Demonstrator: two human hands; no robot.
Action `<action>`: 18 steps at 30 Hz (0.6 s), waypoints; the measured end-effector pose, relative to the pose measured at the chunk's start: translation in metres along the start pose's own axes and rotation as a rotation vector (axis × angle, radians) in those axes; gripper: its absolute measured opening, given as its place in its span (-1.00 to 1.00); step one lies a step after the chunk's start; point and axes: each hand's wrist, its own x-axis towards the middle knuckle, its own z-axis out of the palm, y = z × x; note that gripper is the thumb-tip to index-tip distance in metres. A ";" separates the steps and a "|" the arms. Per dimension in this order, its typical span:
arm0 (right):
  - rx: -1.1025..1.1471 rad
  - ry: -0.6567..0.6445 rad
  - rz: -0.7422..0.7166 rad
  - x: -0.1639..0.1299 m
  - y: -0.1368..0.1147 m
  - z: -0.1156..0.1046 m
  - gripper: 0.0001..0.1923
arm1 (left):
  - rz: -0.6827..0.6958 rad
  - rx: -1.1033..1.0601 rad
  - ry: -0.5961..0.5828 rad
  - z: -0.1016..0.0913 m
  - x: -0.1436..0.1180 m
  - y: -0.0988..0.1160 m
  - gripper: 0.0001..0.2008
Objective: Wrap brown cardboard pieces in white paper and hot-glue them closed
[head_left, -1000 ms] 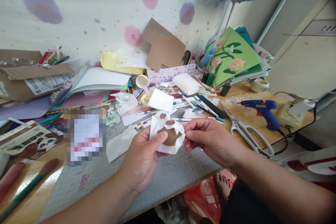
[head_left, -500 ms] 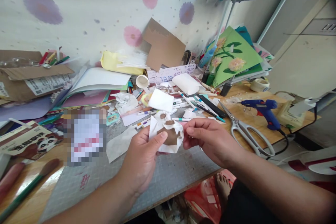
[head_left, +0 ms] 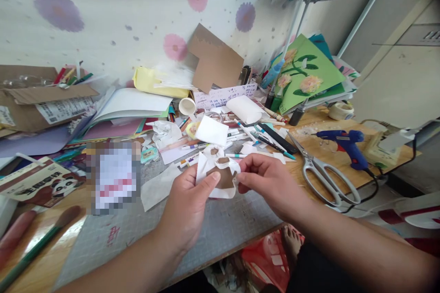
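Note:
A small white paper piece with a brown patch [head_left: 222, 177] is held up just above the grey cutting mat [head_left: 220, 233]. My left hand [head_left: 187, 206] pinches its left side, thumb laid across the front. My right hand [head_left: 270, 181] pinches its right edge between thumb and fingertips. The paper is crumpled and folded around the brown patch. Behind it on the mat lie white paper scraps [head_left: 158, 187] and several markers [head_left: 240, 130].
Large scissors [head_left: 323, 174] and a blue glue gun [head_left: 345, 144] lie on the wooden table at the right. A green flower card [head_left: 305, 73], tape roll [head_left: 340, 111], brown cardboard [head_left: 213, 59], an open box [head_left: 37, 100] and stacked papers crowd the back.
My right hand has slid a little leftward, closing the gap to my left hand, and the paper piece is folded in tighter. The view has shifted slightly.

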 end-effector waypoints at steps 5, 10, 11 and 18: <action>-0.020 -0.011 -0.006 0.003 -0.002 -0.005 -0.82 | 0.006 0.030 -0.032 0.000 0.000 0.001 -0.73; -0.131 0.007 -0.032 0.003 -0.004 -0.006 -0.84 | 0.018 0.068 -0.054 -0.002 -0.001 0.000 -0.68; -0.137 0.001 -0.034 0.003 -0.004 -0.006 -0.84 | 0.016 0.078 -0.059 -0.002 -0.001 0.000 -0.69; -0.292 0.057 -0.067 0.005 -0.004 -0.002 -0.84 | 0.021 0.177 -0.060 -0.005 -0.001 -0.003 -0.68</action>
